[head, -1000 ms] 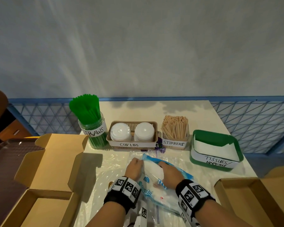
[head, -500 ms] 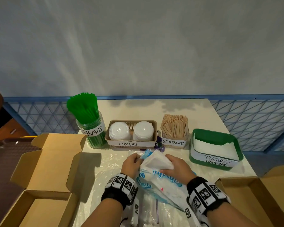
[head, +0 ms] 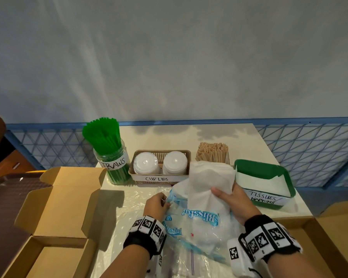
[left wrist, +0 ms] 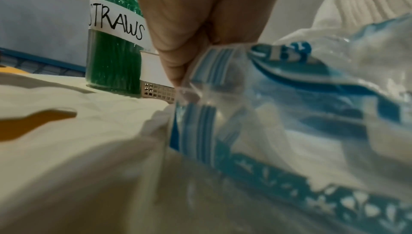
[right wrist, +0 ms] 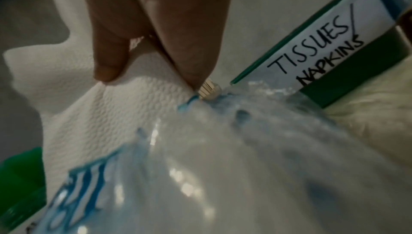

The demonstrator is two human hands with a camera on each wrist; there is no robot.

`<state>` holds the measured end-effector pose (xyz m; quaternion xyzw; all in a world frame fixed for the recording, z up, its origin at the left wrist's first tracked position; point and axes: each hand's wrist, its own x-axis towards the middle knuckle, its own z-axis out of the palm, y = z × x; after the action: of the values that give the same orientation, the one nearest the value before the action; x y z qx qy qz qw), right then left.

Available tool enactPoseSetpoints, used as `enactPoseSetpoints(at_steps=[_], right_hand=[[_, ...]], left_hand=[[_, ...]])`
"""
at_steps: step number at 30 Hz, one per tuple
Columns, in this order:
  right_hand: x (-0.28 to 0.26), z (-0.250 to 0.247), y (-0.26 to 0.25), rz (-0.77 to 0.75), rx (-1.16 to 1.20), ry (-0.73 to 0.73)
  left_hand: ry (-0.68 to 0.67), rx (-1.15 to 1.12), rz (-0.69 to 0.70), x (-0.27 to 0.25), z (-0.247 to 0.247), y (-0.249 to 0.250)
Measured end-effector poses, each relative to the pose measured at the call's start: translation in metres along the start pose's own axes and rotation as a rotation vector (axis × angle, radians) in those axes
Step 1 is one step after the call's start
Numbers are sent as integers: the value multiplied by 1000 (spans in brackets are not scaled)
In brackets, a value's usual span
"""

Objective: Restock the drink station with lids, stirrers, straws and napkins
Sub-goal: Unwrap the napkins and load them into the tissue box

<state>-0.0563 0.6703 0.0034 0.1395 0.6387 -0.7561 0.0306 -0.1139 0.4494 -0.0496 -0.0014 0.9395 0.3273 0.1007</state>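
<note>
A clear plastic napkin pack with blue print lies on the table in front of me. My left hand pinches its open edge; the left wrist view shows the fingers clamped on the blue-striped plastic. My right hand grips a stack of white napkins, lifted half out of the pack and tilted toward the green tray labelled TISSUES/NAPKINS, which holds some napkins. In the right wrist view the thumb presses on the embossed napkins beside the tray label.
Behind the pack stand a jar of green straws, a basket of cup lids and a box of wooden stirrers. An open cardboard box lies left, another box right. Loose clear plastic covers the near table.
My right hand has pulled the napkin stack up and out of the pack and carried it right toward the green tray. The left hand keeps hold of the pack's edge.
</note>
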Motion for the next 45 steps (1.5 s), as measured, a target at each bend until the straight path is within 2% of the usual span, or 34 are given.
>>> enactPoseSetpoints(at_steps=[4,8,14,17,25,31,33,35,36,37,40,42,45], right_hand=[[-1,-5,-4,-2,234,87],[-6,-9,-11,-15,373,110],[-7,-22,-19,-101,586,214],[-9,-27,-27,-164,657,214],[-21,-44,-57,-293,673,228],[-33,-52,-77,-332,500,132],[-35,-52,-77,-341,402,100],[-35,-49,-77,-337,298,63],[-35,-47,-78,-336,268,40],[-35,-45,-79,-337,250,14],[-35,-38,-87,-334,229,-56],[-34,-35,-93,-335,169,-103],[-34,-32,-104,-361,93,-143]], left_hand=[[13,83,14,-2,3,-2],[9,110,40,-3,3,0],[34,137,107,-4,3,1],[42,137,120,-4,4,2],[39,161,56,-3,4,0],[-108,302,-46,3,-12,23],[-28,126,47,8,-32,40],[54,-161,234,6,-57,66],[20,-283,331,2,-69,81],[-81,-373,406,-4,-78,96],[-471,-513,529,-24,-90,138],[-576,-569,558,-31,-88,156],[-586,-663,601,-36,-82,171]])
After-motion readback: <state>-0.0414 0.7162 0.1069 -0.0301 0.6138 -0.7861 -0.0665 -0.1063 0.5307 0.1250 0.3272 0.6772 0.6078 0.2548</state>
